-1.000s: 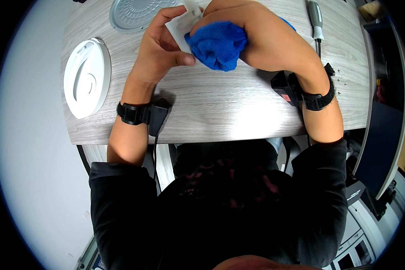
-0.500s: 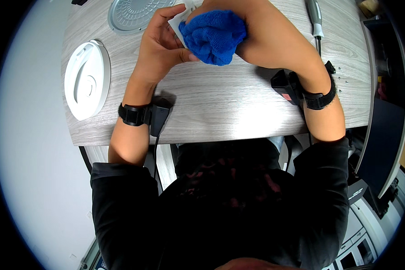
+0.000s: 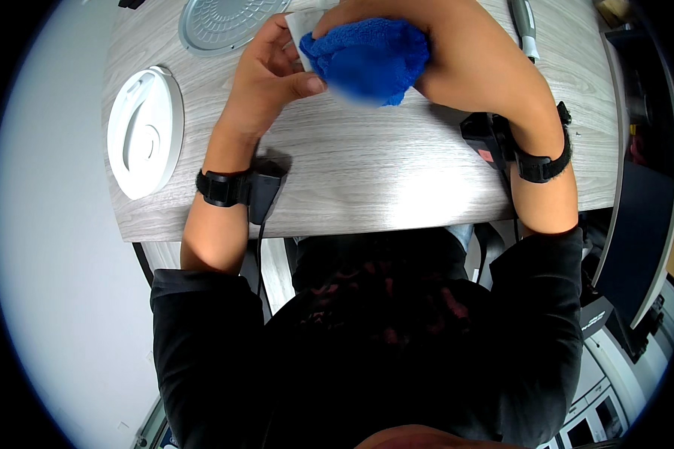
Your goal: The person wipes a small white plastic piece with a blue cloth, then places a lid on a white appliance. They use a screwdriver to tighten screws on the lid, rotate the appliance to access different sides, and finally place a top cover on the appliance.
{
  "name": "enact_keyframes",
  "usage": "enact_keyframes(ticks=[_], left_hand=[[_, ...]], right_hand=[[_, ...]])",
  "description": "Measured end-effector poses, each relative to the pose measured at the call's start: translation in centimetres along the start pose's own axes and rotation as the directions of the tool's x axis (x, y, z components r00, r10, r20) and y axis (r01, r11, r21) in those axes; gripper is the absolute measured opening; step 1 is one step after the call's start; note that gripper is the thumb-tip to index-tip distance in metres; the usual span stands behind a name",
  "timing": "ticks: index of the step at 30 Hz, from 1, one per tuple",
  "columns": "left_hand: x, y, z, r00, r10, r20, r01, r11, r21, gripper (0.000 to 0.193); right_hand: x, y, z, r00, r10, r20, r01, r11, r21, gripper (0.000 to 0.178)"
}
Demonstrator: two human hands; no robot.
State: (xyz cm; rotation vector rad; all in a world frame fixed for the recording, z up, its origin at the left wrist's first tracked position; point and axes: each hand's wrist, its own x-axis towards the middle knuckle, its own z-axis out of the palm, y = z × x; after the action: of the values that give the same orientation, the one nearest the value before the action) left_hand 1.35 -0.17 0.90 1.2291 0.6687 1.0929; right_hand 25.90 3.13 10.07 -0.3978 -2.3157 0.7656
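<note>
At the top of the head view, my left hand (image 3: pixel 266 86) grips a white, flat-sided piece (image 3: pixel 298 36), with its thumb toward me and its other fingers curled behind. Most of that piece is covered, so its kind does not show. My right hand (image 3: pixel 457 56) is closed on a bunched blue cloth (image 3: pixel 382 52), which lies against the white piece. The cloth hides some of the right fingers, and its lower part is smeared by motion. Both hands are close together over the grey wood-grain table (image 3: pixel 352 165).
To the left lies a white oval plastic cover (image 3: pixel 146 135). Beyond the left hand is a grey round ribbed disc (image 3: pixel 225 26). A grey-handled screwdriver (image 3: pixel 524 30) lies at the far right. Black devices are strapped to both wrists, with cables running down.
My right hand and the blue cloth have shifted slightly to the right across the white piece, and the cloth has spread wider. My left hand has barely moved.
</note>
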Motion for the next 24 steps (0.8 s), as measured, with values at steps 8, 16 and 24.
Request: enact_keyframes(ticks=[8,16,24], left_hand=[[0.1,0.8,1.1,0.999,-0.047,0.003,0.045,0.976,0.212,0.07],[-0.2,0.9,1.4,0.997,-0.051,-0.05,0.065,0.943,0.327,0.065],[0.0,0.4,1.0,0.974,-0.141,-0.178,0.172,0.97,0.173,0.066]], right_hand=[[1.0,-1.3,0.3,0.995,0.084,0.059,-0.081,0.995,-0.055,0.023],[0.4,-0.9,0.5,0.995,0.101,-0.016,-0.099,0.92,-0.379,0.029],[0.4,-1.0,0.9,0.998,0.011,0.058,0.008,0.952,-0.308,0.034]])
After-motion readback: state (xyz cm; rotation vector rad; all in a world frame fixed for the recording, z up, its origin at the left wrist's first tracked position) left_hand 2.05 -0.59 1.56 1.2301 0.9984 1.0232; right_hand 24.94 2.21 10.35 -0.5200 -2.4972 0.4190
